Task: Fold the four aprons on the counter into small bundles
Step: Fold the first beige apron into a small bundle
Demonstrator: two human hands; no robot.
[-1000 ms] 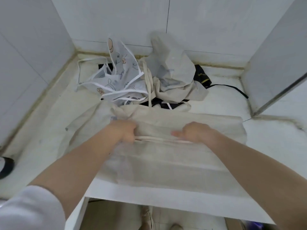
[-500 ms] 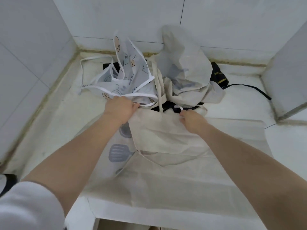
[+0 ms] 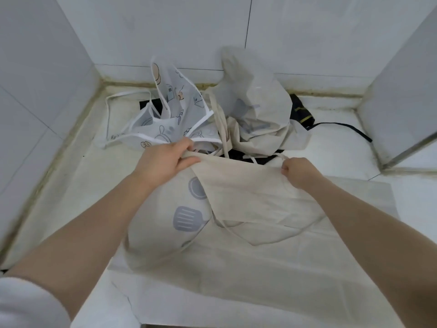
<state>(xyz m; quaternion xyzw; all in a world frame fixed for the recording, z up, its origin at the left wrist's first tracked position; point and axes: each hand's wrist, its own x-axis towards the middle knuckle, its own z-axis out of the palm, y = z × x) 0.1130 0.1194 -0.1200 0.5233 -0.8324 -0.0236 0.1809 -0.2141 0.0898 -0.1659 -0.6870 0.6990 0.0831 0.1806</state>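
A beige apron (image 3: pixel 248 263) with grey utensil prints lies spread over the white counter (image 3: pixel 78 185) in front of me. My left hand (image 3: pixel 163 159) pinches the left corner of its upper flap. My right hand (image 3: pixel 299 170) grips the right corner of the same flap, and the edge stretches taut between them, lifted off the cloth below. Behind lies a heap: a white apron (image 3: pixel 170 114) with cartoon prints, a second beige apron (image 3: pixel 255 100) bunched upright, and a black apron (image 3: pixel 301 112) mostly buried under them.
Tiled walls close the counter on the left, back and right. A black strap (image 3: pixel 347 129) trails right toward a metal-edged wall corner (image 3: pixel 406 150). The counter's front edge runs along the bottom, with the apron hanging over it.
Both hands went from the strap at the apron's middle up to the bib corners and lifted that flap, spreading wider apart. The grey utensil prints now show under the raised cloth.
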